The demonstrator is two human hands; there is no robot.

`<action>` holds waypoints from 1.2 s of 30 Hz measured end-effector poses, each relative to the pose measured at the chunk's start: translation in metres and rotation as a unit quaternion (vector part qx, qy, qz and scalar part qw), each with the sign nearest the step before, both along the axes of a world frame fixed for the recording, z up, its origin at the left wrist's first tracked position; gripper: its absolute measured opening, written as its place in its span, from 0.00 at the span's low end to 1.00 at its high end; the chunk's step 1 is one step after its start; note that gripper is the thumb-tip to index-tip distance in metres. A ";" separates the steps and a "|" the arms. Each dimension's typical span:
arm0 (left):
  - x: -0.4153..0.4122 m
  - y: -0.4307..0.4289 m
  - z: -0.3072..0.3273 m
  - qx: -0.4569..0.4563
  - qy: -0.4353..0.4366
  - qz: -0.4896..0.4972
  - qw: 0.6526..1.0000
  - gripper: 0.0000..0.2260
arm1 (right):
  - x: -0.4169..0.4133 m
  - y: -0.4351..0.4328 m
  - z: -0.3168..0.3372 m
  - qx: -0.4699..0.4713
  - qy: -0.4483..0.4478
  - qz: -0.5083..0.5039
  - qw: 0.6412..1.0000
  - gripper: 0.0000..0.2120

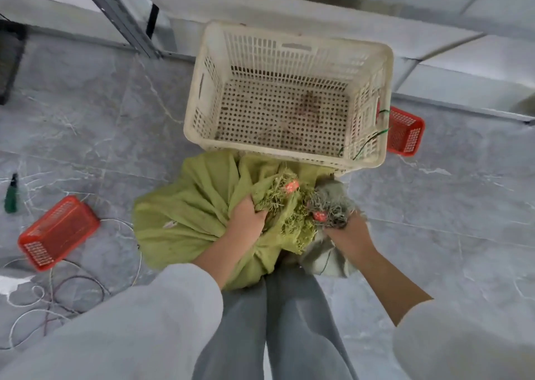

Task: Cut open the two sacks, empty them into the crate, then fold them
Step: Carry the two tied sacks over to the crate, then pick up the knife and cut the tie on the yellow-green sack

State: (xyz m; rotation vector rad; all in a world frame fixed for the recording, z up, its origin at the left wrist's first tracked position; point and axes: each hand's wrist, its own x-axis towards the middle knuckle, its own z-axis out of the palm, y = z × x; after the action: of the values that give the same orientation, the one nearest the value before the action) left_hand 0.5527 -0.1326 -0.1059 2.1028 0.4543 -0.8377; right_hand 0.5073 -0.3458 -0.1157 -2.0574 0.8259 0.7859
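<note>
A bulging green sack (191, 217) stands on the floor in front of my legs, its frayed neck gathered and tied with a red tag. My left hand (247, 216) grips that bunched neck. To the right, a smaller grey sack (324, 259) is half hidden behind the green one, and its frayed tied neck also carries a red tag. My right hand (346, 230) grips the grey neck. Just beyond both sacks sits a cream perforated plastic crate (199, 96), which holds only some dirt and thin green strands at its right wall.
A red basket (56, 232) lies on the grey tiled floor at left, with loose cords (52, 292) near it. A green-handled tool (11, 196) lies at far left. Another red basket (405, 132) sits behind the crate's right side. A metal shelf frame (115, 15) rises at the back.
</note>
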 end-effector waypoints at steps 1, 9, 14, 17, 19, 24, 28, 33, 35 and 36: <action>0.001 0.000 -0.010 -0.004 -0.001 -0.004 1.000 0.15 | -0.001 0.002 -0.010 -0.003 -0.010 -0.010 1.000 0.12; -0.005 0.026 -0.006 0.005 0.029 -0.111 0.993 0.24 | 0.002 0.019 0.003 0.125 -0.022 0.010 0.992 0.30; 0.014 0.028 0.086 0.023 -0.027 -0.223 0.974 0.25 | 0.005 0.030 0.100 0.063 -0.084 0.114 0.988 0.26; 0.028 0.021 0.169 0.023 -0.103 -0.248 0.963 0.20 | 0.004 0.033 0.178 0.034 -0.137 0.125 0.982 0.25; 0.038 0.016 0.222 0.031 -0.169 -0.264 0.949 0.20 | 0.009 0.030 0.223 -0.001 -0.166 0.139 0.976 0.26; 0.082 -0.005 0.339 0.084 -0.369 -0.301 0.875 0.21 | 0.067 0.007 0.330 -0.147 -0.298 0.181 0.926 0.25; 0.123 -0.034 0.407 0.095 -0.525 -0.277 0.799 0.23 | 0.108 -0.010 0.407 -0.245 -0.412 0.169 0.861 0.25; 0.147 -0.069 0.440 0.137 -0.573 -0.288 0.755 0.25 | 0.123 -0.022 0.451 -0.305 -0.409 0.208 0.835 0.27; 0.154 -0.077 0.446 0.156 -0.581 -0.315 0.734 0.26 | 0.133 -0.031 0.462 -0.315 -0.403 0.200 0.836 0.27; 0.157 -0.080 0.449 0.168 -0.588 -0.323 0.723 0.26 | 0.139 -0.036 0.467 -0.320 -0.403 0.194 0.835 0.27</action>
State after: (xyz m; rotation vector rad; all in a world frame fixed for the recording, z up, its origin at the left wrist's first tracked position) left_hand 0.7096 -0.2122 0.3428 2.6503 -0.9225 0.4282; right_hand 0.6460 -0.3819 0.3512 -2.8547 0.1661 -0.2807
